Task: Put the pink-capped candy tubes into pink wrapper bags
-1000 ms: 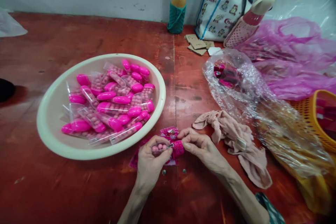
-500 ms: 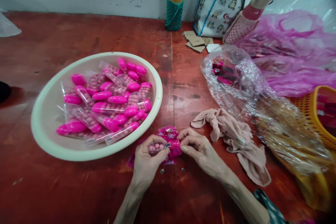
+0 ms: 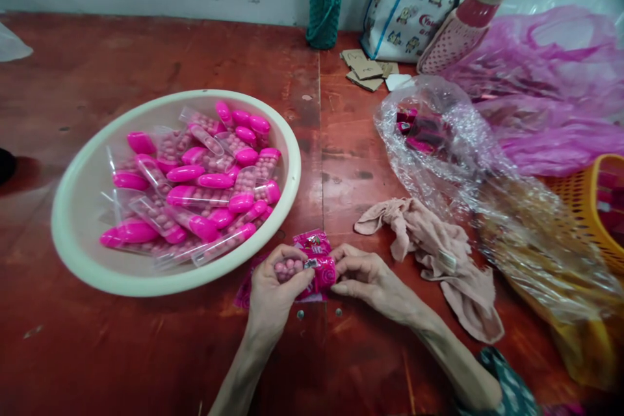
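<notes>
My left hand (image 3: 269, 296) is closed around a clear candy tube (image 3: 288, 269) filled with small pink balls. Over the tube's right end sits a shiny pink printed sleeve (image 3: 324, 273). The fingers of my right hand (image 3: 365, 278) are bent in a pinch at the sleeve's right edge. Beneath and behind the hands lie more pink printed sleeves (image 3: 308, 240), flat on the table and partly covered. To the left stands a cream basin (image 3: 68, 260) holding many similar ball-filled tubes with bright pink caps (image 3: 214, 181).
A crumpled beige cloth (image 3: 429, 240) lies right of my hands. Beyond it are a clear plastic bag (image 3: 439, 182), a yellow basket (image 3: 575, 201) and pink bags (image 3: 550, 97). Bottles (image 3: 324, 16), a printed tote (image 3: 404, 6) and cardboard pieces (image 3: 364, 69) stand or lie by the wall.
The view has shifted slightly, so the background sits a little higher. My left hand has tilted the tube a bit, showing more pink balls. Both hands stay at the sleeve.
</notes>
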Demonstrator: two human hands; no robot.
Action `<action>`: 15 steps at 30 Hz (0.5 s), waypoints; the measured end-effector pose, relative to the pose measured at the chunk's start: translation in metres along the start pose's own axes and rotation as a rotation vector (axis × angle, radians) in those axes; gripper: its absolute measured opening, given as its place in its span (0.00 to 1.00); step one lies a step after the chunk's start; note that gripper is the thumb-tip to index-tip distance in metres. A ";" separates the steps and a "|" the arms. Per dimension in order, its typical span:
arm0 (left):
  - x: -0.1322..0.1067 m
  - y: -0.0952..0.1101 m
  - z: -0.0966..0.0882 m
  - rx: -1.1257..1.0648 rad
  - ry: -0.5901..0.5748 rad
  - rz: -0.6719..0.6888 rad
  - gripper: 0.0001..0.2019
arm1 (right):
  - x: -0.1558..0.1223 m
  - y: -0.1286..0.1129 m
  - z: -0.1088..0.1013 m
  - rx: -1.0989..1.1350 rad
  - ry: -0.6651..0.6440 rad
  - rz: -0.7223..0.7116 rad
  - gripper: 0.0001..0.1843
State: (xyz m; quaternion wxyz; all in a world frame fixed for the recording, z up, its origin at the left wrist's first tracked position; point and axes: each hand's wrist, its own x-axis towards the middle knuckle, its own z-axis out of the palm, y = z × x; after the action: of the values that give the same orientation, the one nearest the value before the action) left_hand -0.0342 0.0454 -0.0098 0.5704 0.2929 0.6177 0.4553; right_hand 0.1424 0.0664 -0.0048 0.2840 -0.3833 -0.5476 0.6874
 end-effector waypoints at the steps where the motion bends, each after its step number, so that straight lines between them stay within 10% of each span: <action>1: 0.000 -0.001 -0.001 -0.001 -0.001 0.009 0.07 | 0.000 0.002 0.001 0.015 0.024 -0.011 0.04; 15: -0.003 0.007 0.004 0.118 -0.082 -0.030 0.10 | 0.003 0.008 0.001 0.015 0.197 -0.090 0.12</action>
State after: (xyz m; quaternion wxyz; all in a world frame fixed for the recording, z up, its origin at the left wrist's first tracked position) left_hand -0.0312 0.0464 -0.0023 0.5837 0.3348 0.6240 0.3973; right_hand 0.1401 0.0666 -0.0133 0.3700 -0.4217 -0.5286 0.6370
